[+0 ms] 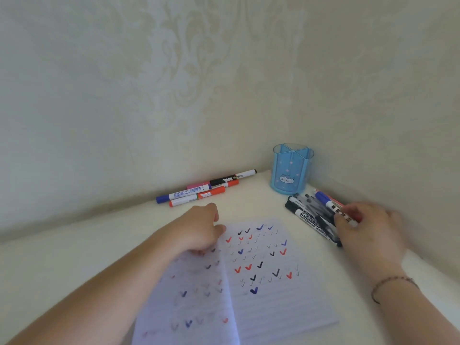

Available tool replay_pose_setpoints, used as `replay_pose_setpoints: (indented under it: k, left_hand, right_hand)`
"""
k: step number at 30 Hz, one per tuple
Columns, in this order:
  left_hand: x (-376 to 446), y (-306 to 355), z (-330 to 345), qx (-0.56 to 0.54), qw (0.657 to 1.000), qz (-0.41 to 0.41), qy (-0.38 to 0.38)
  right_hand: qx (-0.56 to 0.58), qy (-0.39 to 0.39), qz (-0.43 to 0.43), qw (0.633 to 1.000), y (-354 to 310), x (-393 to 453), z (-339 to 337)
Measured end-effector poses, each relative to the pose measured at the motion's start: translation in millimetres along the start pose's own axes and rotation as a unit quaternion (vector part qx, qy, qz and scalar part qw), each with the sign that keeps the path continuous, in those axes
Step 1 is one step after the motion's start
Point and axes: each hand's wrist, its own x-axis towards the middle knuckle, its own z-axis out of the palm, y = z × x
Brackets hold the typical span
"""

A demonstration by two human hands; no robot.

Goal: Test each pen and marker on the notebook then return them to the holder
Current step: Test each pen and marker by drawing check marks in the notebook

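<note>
The pile of pens and markers [314, 215] lies right of centre, long axes running toward lower right, just below the empty holder [292, 168]. The right hand [368, 227] is on it, fingers curled over one marker; whether it grips is unclear. The left hand [199, 227] presses the notebook [261, 295], loosely curled, farther off.

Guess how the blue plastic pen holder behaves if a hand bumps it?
The blue translucent plastic pen holder looks empty, so probably light and easy to slide. It stands taller than wide, so a high knock might tip it. Its wider base ring likely helps some.
</note>
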Motion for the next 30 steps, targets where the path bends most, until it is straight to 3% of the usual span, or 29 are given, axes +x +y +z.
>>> replay_pose_setpoints:
  k: [2,5,7,21,24,27,30]
  left_hand:
    - [13.8,-9.2,-5.8,0.055,0.997,-0.014,0.045]
    - [31.7,-30.9,-4.9,0.159,0.960,-0.007,0.230]
    - [43.1,-44.5,-1.6,0.183,0.939,-0.017,0.291]
    - [51.3,-57.1,-1.7,0.114,0.922,-0.031,0.369]
    - [31.9,-34.1,-12.0,0.049,0.908,0.079,0.408]
    - [-10.2,7.2,-6.8,-0.094,0.903,0.279,0.313]
    - [-40.8,32.9,21.1,-0.044,0.876,0.409,0.252]
  right_hand:
    - [-0.002,0.002,-0.013,1.000,-2.0,-0.7,1.2]
    - [-0.002,0.010,-0.035,0.999,-3.9,-2.2,3.7]
    - [0.002,0.022,-0.052,0.998,-4.5,-3.5,5.5]
    - [0.038,0.078,-0.125,0.988,-15.3,-14.2,3.4]
    - [0.085,0.058,-0.169,0.980,-26.6,-23.0,0.9]
    - [0.203,-0.072,-0.221,0.951,-37.8,-35.7,-3.6]
    - [0.343,-0.210,-0.248,0.881,-44.4,-51.5,-0.8]
